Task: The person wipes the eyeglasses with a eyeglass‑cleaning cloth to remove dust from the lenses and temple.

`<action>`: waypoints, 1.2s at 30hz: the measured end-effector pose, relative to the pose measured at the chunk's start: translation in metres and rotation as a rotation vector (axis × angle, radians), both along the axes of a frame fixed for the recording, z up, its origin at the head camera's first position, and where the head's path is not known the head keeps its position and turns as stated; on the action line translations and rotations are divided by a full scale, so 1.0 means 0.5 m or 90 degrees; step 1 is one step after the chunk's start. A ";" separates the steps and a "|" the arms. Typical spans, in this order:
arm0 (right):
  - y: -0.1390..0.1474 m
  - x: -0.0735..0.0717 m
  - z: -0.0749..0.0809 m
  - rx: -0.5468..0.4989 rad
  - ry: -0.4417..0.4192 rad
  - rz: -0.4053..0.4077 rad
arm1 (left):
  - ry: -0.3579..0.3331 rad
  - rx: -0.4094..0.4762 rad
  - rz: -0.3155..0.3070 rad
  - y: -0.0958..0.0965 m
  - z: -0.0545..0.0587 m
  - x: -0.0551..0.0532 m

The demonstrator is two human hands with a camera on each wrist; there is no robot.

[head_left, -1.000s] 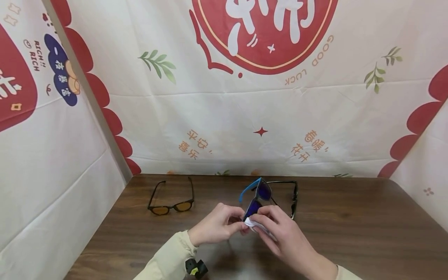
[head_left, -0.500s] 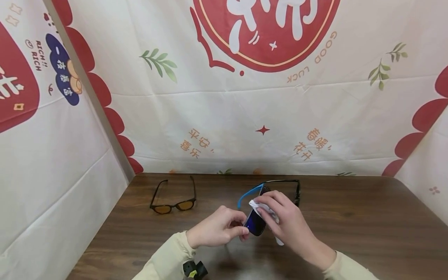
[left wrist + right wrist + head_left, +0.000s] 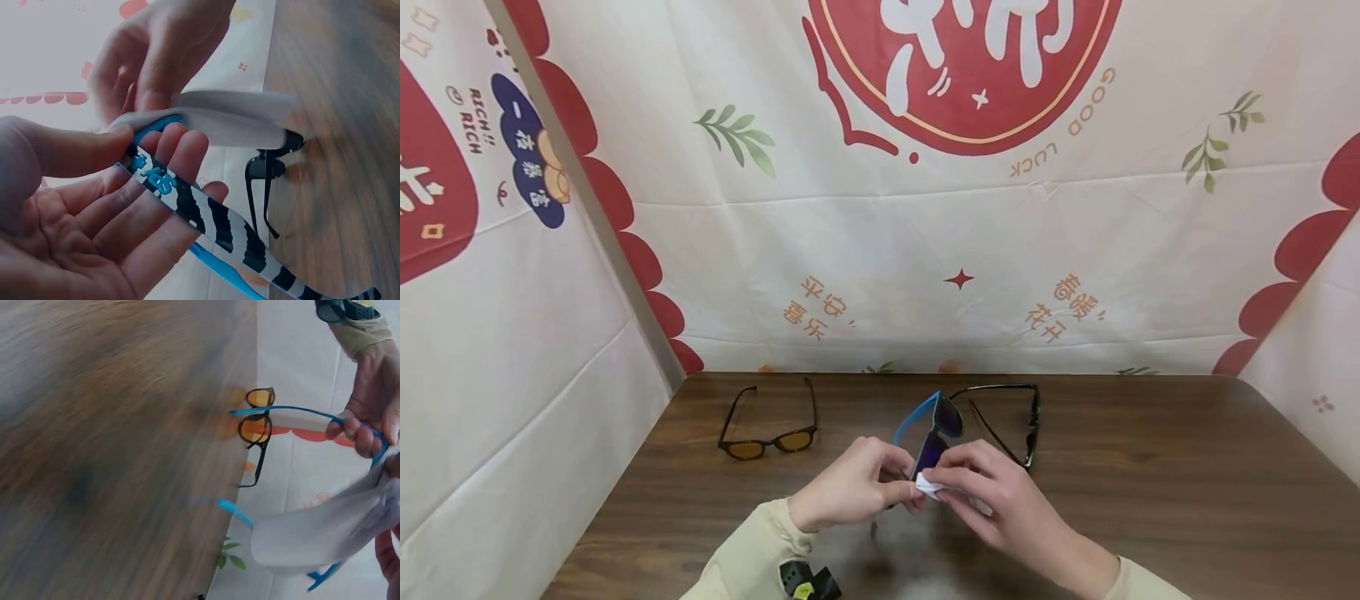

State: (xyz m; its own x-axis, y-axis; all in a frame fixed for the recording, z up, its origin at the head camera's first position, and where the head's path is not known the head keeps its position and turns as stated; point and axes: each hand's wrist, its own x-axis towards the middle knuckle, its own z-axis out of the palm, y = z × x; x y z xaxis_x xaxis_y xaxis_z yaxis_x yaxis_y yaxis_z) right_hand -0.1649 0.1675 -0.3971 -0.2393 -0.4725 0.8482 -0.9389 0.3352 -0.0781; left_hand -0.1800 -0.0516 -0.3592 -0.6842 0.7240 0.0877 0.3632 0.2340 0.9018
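Pinching sunglasses (image 3: 933, 443) at the near end with left hand (image 3: 853, 483), apparently for steadiness, and cloth (image 3: 929, 486) against them with right hand (image 3: 1003, 500).

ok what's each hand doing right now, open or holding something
Left hand: holding the blue glasses.
Right hand: holding the cloth.

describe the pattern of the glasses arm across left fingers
Black and white stripes on the arm, clearest in the left wrist view.
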 end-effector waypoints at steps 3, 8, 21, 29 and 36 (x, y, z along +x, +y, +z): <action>0.009 0.000 -0.007 0.000 0.033 -0.008 | 0.008 -0.014 0.008 -0.004 -0.001 -0.001; 0.019 0.001 -0.013 -0.024 -0.018 -0.107 | 0.016 -0.018 -0.001 -0.005 -0.001 0.000; -0.013 0.009 0.001 -0.061 -0.081 -0.134 | 0.043 0.002 -0.036 0.009 -0.012 0.016; -0.031 0.016 -0.004 -0.037 0.048 -0.054 | 0.049 0.029 -0.002 0.000 -0.018 0.007; -0.020 0.006 -0.004 -0.015 0.067 -0.090 | 0.041 0.024 0.025 -0.019 -0.006 -0.006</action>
State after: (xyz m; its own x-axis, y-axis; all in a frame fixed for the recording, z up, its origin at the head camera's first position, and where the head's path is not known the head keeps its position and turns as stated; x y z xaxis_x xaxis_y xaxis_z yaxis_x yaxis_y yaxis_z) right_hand -0.1618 0.1577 -0.3989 -0.2113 -0.4195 0.8828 -0.8860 0.4635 0.0082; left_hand -0.1831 -0.0609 -0.3624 -0.7043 0.6917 0.1594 0.4119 0.2154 0.8854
